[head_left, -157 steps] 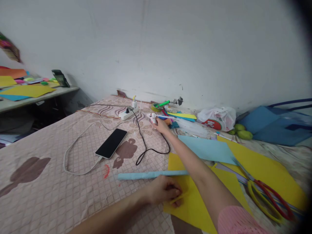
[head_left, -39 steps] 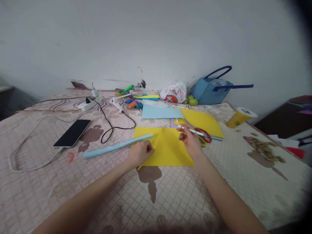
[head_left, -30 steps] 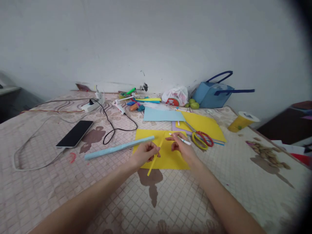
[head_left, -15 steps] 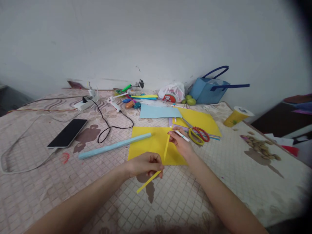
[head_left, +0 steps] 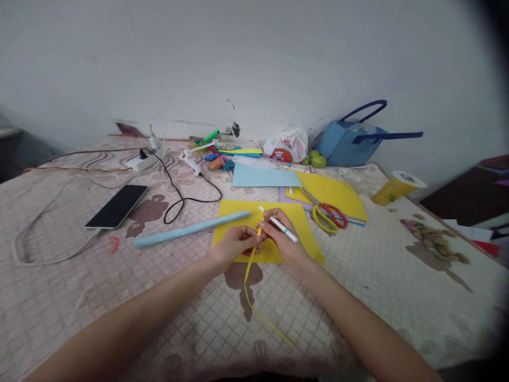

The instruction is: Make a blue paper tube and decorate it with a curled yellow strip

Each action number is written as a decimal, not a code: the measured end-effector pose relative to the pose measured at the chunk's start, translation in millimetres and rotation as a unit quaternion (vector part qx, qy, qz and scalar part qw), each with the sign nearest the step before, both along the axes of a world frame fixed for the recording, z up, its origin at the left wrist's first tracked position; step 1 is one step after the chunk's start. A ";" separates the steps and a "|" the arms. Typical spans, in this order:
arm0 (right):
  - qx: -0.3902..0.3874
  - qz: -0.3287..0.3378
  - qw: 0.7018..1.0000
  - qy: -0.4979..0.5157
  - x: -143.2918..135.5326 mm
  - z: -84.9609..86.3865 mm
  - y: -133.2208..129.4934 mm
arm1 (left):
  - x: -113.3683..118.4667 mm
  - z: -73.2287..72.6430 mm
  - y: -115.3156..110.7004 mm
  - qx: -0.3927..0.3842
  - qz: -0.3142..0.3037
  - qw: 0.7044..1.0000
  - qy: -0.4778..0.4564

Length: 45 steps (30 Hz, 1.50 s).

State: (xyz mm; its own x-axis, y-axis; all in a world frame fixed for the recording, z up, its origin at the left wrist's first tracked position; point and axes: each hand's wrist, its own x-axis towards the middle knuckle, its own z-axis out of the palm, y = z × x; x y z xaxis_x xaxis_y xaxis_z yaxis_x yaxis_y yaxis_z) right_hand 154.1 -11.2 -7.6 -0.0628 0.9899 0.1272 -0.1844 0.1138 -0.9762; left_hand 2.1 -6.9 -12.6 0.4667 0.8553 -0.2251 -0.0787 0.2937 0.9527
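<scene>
A long, narrow yellow paper strip (head_left: 250, 267) runs between my hands and trails down over the near table. My left hand (head_left: 238, 244) is closed on the strip in a pinch. Beside it, my right hand (head_left: 284, 236) pinches the strip's upper end, where a small white tip sticks up. A white pen (head_left: 283, 228) with a green band also lies in my right hand, slanting across its fingers. Both hands are above a yellow paper sheet (head_left: 310, 252). Left of the sheet, with one end over its edge, lies a light blue paper stick (head_left: 191, 230).
Scissors (head_left: 326, 215) lie by stacked coloured paper (head_left: 338, 193) on the right. Beyond stand a yellow cup-like container (head_left: 392, 191), a blue bag (head_left: 350, 143) and a heap of nut-like pieces (head_left: 431, 241). On the left are a phone (head_left: 117, 207), a power strip (head_left: 141, 161) and a corded glue gun (head_left: 191, 162).
My hands have come together over the yellow sheet, the left moving up and the right moving slightly left. The strip's loose end now trails down to the right. The view has shifted a little.
</scene>
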 end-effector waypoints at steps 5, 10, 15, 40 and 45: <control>0.013 0.004 0.999 0.043 18.1 4.3 12.0 | -3.3 2.1 3.6 -0.052 0.030 0.996 -0.058; -0.023 0.020 0.997 0.066 30.7 8.2 17.6 | -5.2 10.7 1.4 -0.093 0.046 0.991 -0.082; -0.068 0.045 0.996 -0.034 26.0 7.4 10.2 | -7.4 8.0 1.2 -0.101 0.037 0.986 -0.127; -0.058 0.062 0.987 -0.140 17.2 -0.4 7.2 | -5.4 3.7 -2.3 -0.111 0.028 0.987 -0.112; -0.015 0.066 0.975 -0.212 20.1 -0.9 9.2 | -5.1 5.6 -2.9 -0.106 0.029 0.986 -0.125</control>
State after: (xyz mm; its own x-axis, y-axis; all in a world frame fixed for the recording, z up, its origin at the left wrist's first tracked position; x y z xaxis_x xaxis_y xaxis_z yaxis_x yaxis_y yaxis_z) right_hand 174.3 -2.0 -8.5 -0.2297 0.9727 0.0325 0.2263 0.0859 -0.9703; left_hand -2.9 -9.8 -7.0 0.4828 0.8281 -0.2850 -0.3264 0.4722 0.8189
